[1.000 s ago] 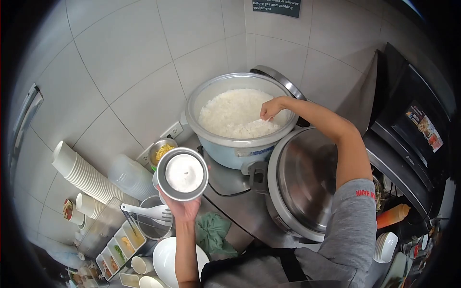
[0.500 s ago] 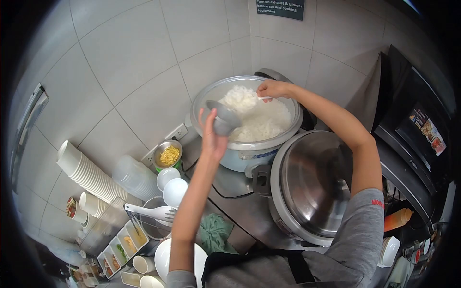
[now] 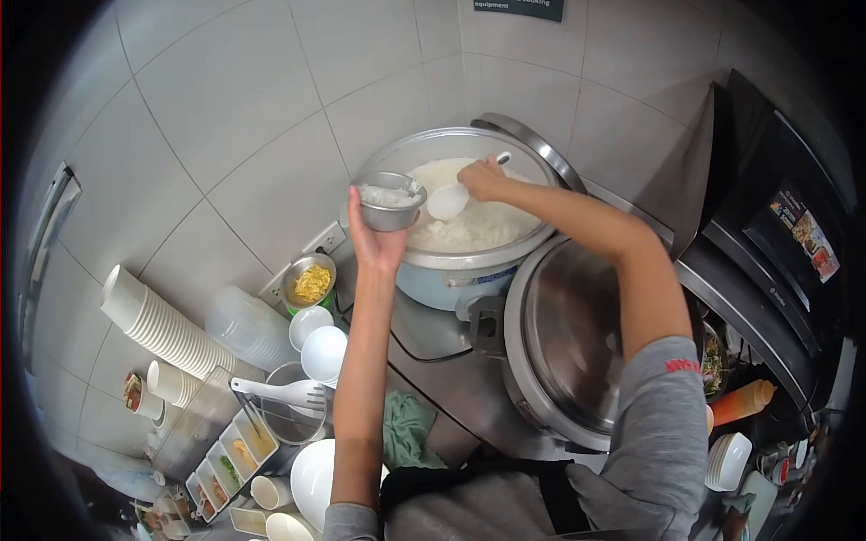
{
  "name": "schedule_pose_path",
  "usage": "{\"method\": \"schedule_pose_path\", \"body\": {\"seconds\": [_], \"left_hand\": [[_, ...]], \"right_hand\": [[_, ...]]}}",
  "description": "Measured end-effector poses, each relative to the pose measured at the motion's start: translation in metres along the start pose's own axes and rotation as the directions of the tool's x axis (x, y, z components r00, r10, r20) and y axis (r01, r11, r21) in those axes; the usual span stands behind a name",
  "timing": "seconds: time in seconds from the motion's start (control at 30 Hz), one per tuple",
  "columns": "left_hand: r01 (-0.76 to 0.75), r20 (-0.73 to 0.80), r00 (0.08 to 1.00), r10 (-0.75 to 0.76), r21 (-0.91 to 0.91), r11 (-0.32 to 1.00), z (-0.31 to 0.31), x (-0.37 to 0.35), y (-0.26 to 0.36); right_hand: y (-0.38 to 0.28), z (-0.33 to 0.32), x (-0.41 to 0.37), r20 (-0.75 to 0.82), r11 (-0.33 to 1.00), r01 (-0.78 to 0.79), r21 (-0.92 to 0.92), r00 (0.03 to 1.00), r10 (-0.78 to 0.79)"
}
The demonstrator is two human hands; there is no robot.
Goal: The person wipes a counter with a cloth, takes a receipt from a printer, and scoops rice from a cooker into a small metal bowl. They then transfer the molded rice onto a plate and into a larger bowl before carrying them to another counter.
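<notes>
My left hand (image 3: 381, 245) holds a small grey metal bowl (image 3: 390, 219) upright at the left rim of the open rice cooker (image 3: 410, 261). White rice (image 3: 386, 197) lies inside that bowl. Over the cooker, my right hand (image 3: 483, 180) is closed around a white rice paddle (image 3: 446, 202), its blade down against the cooked rice (image 3: 487, 225) in the pot. Part of the paddle's handle shows past my fingers.
Right of the open pot stands a second cooker with a shiny steel lid (image 3: 577, 334). A bowl of yellow shreds (image 3: 312, 283), stacked paper cups (image 3: 171, 320), a green cloth (image 3: 410, 431) and a topping tray (image 3: 233, 460) sit to the left and front.
The bowl has gone from tilted to upright, with rice now visible in it. My right hand has moved left and down, and the paddle's heap of rice is gone from its blade.
</notes>
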State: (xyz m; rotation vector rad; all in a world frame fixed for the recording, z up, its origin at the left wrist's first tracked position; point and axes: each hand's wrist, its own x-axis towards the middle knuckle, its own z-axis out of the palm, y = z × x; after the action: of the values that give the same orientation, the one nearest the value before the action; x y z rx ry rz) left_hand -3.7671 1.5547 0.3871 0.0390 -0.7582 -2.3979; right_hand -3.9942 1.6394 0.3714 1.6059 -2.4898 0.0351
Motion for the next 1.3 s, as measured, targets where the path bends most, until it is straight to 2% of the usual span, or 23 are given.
{"method": "schedule_pose_path", "body": {"seconds": [0.03,0.13,0.27,0.37,0.47,0.57,0.67,0.77,0.87,0.9,0.97,1.0,1.03,1.1,1.2,1.27,1.3], "left_hand": [[-0.009,0.03,0.999,0.01,-0.016,1.0,0.0,-0.004,0.003],[-0.007,0.078,0.997,0.008,-0.017,1.0,0.0,-0.013,0.012],[-0.006,0.037,0.999,0.007,-0.024,1.0,-0.005,-0.019,0.02],[0.004,0.02,1.0,-0.004,-0.008,1.0,-0.004,-0.022,0.024],[0.034,0.019,0.999,-0.034,0.005,0.999,-0.002,-0.024,0.027],[0.049,0.049,0.998,-0.05,0.026,0.998,-0.008,-0.022,0.029],[0.033,0.027,0.999,-0.037,0.111,0.993,-0.012,-0.017,0.028],[0.048,-0.022,0.999,-0.045,0.176,0.983,-0.02,-0.006,0.016],[0.003,-0.142,0.989,0.037,0.273,0.962,0.006,-0.007,-0.007],[-0.011,-0.135,0.99,0.042,0.221,0.975,0.009,-0.002,-0.015],[-0.015,-0.162,0.986,0.042,0.167,0.986,0.015,0.009,-0.026],[-0.016,-0.175,0.984,0.041,0.141,0.99,0.015,0.017,-0.029],[-0.01,-0.127,0.992,0.021,0.092,0.996,0.009,0.029,-0.032],[0.032,-0.112,0.993,-0.028,0.038,0.999,-0.001,0.051,-0.033],[0.053,-0.041,0.998,-0.052,0.021,0.998,-0.012,0.051,-0.029],[0.048,-0.017,0.999,-0.047,0.032,0.998,-0.016,0.041,-0.022],[0.043,-0.021,0.999,-0.042,0.037,0.998,-0.014,0.034,-0.015]], "right_hand": [[-0.005,0.012,-0.001,-0.046,0.998,0.029,-0.06,0.998,-0.032],[-0.024,0.007,-0.011,0.006,0.95,0.302,-0.075,0.953,-0.303],[-0.03,-0.01,-0.033,0.068,0.896,0.436,-0.088,0.9,-0.432],[-0.026,-0.029,-0.044,0.204,0.93,0.367,0.038,0.908,-0.366],[-0.003,-0.008,-0.029,0.326,0.94,0.224,0.256,0.896,-0.302],[0.027,0.015,-0.016,0.59,0.764,-0.176,0.62,0.747,-0.306],[0.041,0.014,-0.014,0.596,0.718,-0.252,0.649,0.754,-0.274],[0.035,-0.032,-0.018,0.488,0.743,-0.209,0.636,0.855,-0.177],[0.031,-0.059,-0.014,0.329,0.717,-0.145,0.682,0.936,-0.123],[0.022,-0.065,-0.015,0.252,0.724,-0.131,0.677,0.966,-0.061],[0.001,-0.06,-0.017,0.003,0.809,-0.029,0.588,0.999,0.034],[-0.012,-0.057,-0.022,-0.128,0.847,0.01,0.531,0.989,0.068],[-0.026,-0.052,-0.031,-0.319,0.887,0.146,0.438,0.948,0.002],[-0.052,-0.046,-0.053,-0.634,0.919,0.352,0.177,0.755,-0.166],[-0.064,-0.061,-0.064,-0.544,0.894,0.373,0.25,0.817,-0.189],[-0.063,-0.074,-0.056,-0.258,0.738,0.15,0.658,0.965,0.034],[-0.058,-0.08,-0.049,-0.077,0.602,-0.003,0.799,0.991,0.106]]}}
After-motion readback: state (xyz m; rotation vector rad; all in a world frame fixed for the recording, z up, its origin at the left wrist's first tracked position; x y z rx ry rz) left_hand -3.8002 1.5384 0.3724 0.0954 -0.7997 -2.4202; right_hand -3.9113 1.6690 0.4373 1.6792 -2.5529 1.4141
